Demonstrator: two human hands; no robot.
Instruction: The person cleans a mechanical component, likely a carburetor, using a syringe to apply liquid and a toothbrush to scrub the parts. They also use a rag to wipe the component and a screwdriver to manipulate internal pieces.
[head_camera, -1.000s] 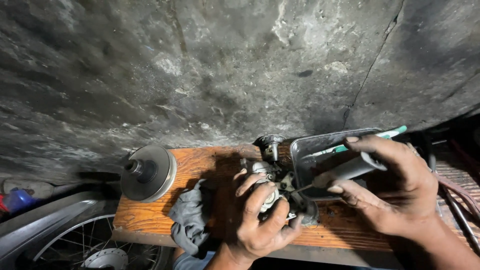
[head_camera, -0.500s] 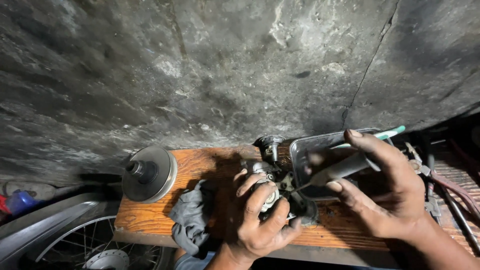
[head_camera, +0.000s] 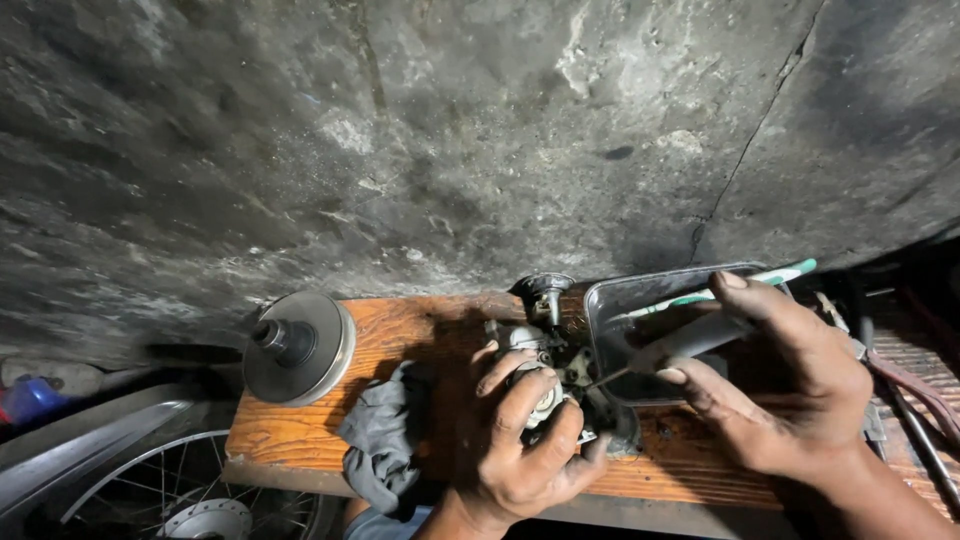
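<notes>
Left hand (head_camera: 520, 450): closed around a small grimy metal part, seemingly a carburettor (head_camera: 545, 375), at lower centre of the frame; it is held just above the counter (head_camera: 420, 330), a worn wooden plank.
Right hand (head_camera: 790, 390): closed on a screwdriver (head_camera: 680, 345); the grey handle is pinched between thumb and forefinger, and the thin shaft runs down-left to the part.
Tip: it meets the part near centre frame; whether it sits in a screw slot cannot be told.
Grip advice: the part is best kept braced by the left fingers (head_camera: 530, 390) so that it does not turn with the tool.
Tool advice: the shaft should be kept in line with the screw and pressed in, since a slanted tip is likely to slip on oily metal.
Tray (head_camera: 600, 300): a metal tray lies right of centre, under the tool, with a green-and-white toothbrush (head_camera: 770, 275) across its far rim.
Rag (head_camera: 385, 435): a grey rag hangs over the counter's near edge, just left of the left hand.
Pulley (head_camera: 300, 345): a round metal disc with a hub stands at the counter's left end.
Wheel (head_camera: 150, 500): a spoked wheel shows at lower left.
</notes>
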